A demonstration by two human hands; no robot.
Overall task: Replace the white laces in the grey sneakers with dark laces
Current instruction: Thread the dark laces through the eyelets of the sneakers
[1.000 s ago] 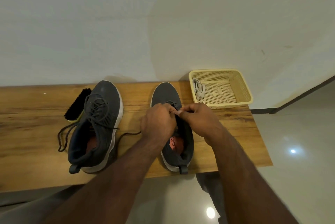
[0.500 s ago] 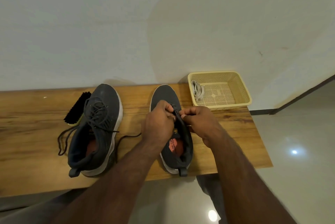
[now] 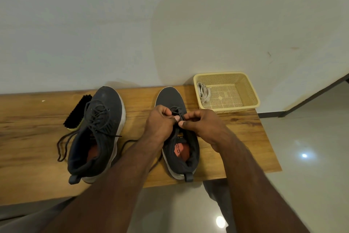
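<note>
Both hands, your left hand and right hand, are pinching the dark lace over the right sneaker on the tabletop; any slackening grip is risking a missed eyelet.

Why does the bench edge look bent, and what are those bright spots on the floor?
Head view: the wide-angle lens bows the wooden bench and the wall line; the spots on the glossy floor are lamp reflections. Forearms nearest the camera look soft, while the right sneaker and basket stay sharp. Lighting is dim and warm.
</note>
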